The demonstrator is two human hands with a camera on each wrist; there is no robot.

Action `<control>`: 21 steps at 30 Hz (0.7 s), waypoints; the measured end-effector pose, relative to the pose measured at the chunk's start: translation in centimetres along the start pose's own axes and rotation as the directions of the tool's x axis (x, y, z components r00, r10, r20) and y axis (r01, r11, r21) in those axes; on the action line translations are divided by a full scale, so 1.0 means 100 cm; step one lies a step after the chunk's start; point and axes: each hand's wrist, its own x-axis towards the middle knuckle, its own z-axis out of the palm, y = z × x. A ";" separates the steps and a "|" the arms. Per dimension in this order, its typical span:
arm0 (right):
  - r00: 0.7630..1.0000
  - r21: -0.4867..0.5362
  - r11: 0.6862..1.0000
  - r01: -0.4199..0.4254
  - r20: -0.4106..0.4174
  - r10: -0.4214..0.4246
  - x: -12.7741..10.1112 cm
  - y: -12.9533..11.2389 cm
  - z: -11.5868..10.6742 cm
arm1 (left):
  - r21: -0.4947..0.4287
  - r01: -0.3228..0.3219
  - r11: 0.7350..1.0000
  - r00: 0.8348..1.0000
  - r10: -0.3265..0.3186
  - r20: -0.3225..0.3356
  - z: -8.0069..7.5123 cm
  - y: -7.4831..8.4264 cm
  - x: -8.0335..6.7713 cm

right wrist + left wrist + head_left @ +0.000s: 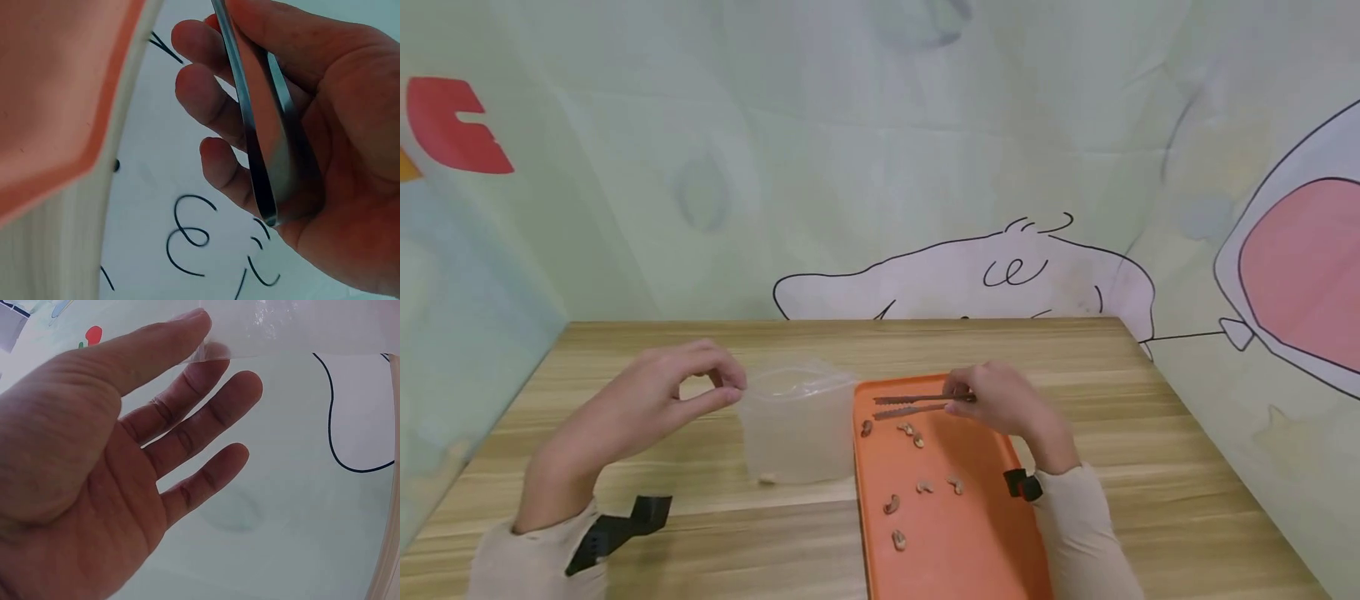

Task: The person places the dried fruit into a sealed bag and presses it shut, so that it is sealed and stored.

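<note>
My left hand (643, 400) pinches the top left edge of a clear plastic bag (801, 442) between thumb and index finger; its other fingers spread loosely in the left wrist view. The bag stands upright with its mouth parted, and a small pale piece (767, 478) lies at its bottom left corner. My right hand (1000, 404) holds metal tongs (253, 131), their tips pointing left and apart over the far end of an orange tray (958, 554). Nothing shows between the tips. Several cashews (891, 504) lie scattered on the tray's left side.
Bag and tray stand side by side on a wood-grain table (760, 550). Behind the table hangs a pale backdrop (850, 167) with cartoon drawings. Black straps (617, 533) circle both wrists.
</note>
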 end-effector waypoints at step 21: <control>0.894 0.080 0.968 0.238 -0.407 -0.186 -0.012 -0.029 -0.020 | -0.036 0.006 0.999 0.999 -0.005 0.044 -0.001 0.002 0.001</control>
